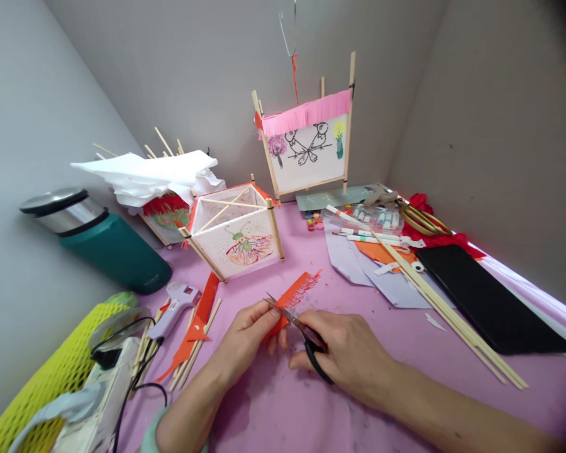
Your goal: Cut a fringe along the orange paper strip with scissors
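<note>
My left hand [252, 333] pinches an orange-red paper strip [295, 291] whose right edge is cut into a fine fringe. In my right hand [353, 346] are black-handled scissors [314, 355], fingers in the loops, the blades lying across the strip close to my left thumb. Beyond my hands stands a paper lantern [245, 242] with a stick frame and a drawn insect on its front panel. Left of my left hand lie another orange-red strip [195, 333], some thin wooden sticks [202, 343] and a white glue gun [177, 308].
A teal bottle [117, 251] leans at the left beside a power strip [99, 402]. One lantern [311, 157] with pink fringe hangs at the back. On the right are a black phone-like slab [490, 299], long sticks [443, 308], markers [377, 238] and gold-handled scissors [424, 219].
</note>
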Available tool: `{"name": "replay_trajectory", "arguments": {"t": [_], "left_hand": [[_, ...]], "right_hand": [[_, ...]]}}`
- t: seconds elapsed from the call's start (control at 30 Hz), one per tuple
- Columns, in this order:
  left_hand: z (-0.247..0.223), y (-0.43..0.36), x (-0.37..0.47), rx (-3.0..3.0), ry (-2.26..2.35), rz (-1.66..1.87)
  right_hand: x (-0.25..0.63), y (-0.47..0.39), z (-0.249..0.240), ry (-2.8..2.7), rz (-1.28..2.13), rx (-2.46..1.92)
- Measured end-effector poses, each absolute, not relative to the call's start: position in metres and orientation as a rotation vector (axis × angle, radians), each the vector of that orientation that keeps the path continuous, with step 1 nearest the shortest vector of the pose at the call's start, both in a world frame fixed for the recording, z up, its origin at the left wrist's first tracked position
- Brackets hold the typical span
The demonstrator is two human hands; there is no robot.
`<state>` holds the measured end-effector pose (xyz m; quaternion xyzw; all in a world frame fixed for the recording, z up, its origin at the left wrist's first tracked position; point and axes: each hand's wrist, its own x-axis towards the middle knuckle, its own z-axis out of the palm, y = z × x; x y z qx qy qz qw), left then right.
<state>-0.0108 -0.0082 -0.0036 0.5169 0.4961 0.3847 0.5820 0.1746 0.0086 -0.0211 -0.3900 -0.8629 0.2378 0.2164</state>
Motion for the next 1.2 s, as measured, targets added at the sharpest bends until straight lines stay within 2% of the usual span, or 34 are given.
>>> {"name": "replay_trajectory", "arguments": {"t": [1.2], "left_hand": [[-0.0032, -0.0079, -0.0154, 1.059, 1.069, 0.921]], "right_hand": [[0.1773, 0.0137, -0.0201, -2.396, 0.673, -1.041]]}}
